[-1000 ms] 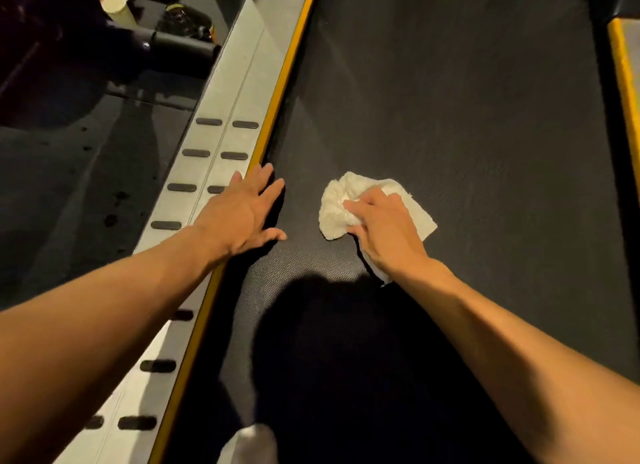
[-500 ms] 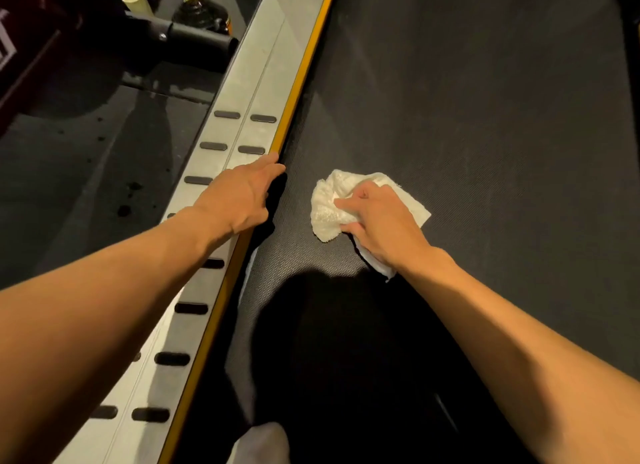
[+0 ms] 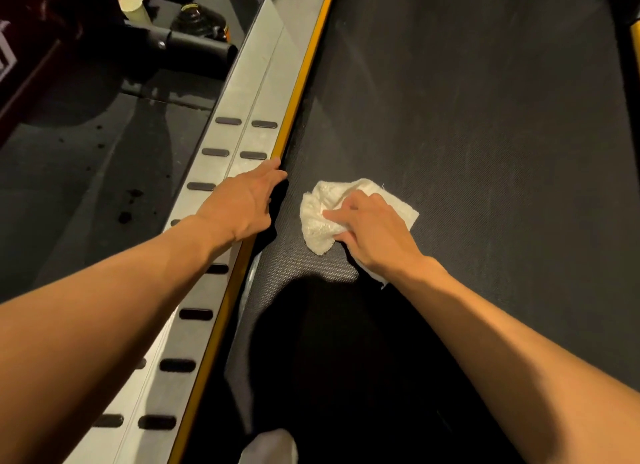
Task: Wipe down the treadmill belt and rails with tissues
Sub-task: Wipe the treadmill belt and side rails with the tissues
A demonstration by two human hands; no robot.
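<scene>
The crumpled white tissue (image 3: 320, 221) lies on the black treadmill belt (image 3: 467, 134), near the left rail (image 3: 239, 131). The right hand (image 3: 375, 237) holds it with curled fingers and presses it on the belt. The left hand (image 3: 242, 204) lies flat on the left rail, fingers straight and close together, the tips at the rail's yellow strip (image 3: 306, 72). The rail is grey metal with 2 rows of dark slots (image 3: 228, 120). Beyond the rail, away from the belt, lies a black cylinder (image 3: 197, 50).

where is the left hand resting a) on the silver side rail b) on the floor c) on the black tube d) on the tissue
a: the left hand lies on the silver side rail at its yellow edge; the right hand grips the tissue.
</scene>
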